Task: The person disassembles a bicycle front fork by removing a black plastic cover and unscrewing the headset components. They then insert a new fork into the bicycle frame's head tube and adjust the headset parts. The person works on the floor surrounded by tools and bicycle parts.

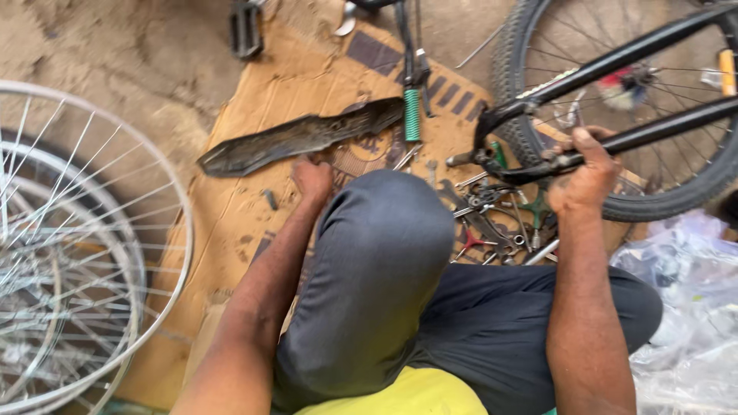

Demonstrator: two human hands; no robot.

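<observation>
Gripping the bike frame (615,142), right hand (586,180) closed.

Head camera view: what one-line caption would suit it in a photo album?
Seated on cardboard, right hand grips a black bicycle frame; left hand reaches beside a dark mudguard.

We see a bare dirt floor (115,46) carrying a flattened brown cardboard sheet (254,207). On the cardboard lie a long dark mudguard (300,138), a green-handled tool (413,115) and a heap of wrenches (492,223). Spoked rims (69,277) rest at the left, crumpled clear plastic (692,307) at the right.
</observation>
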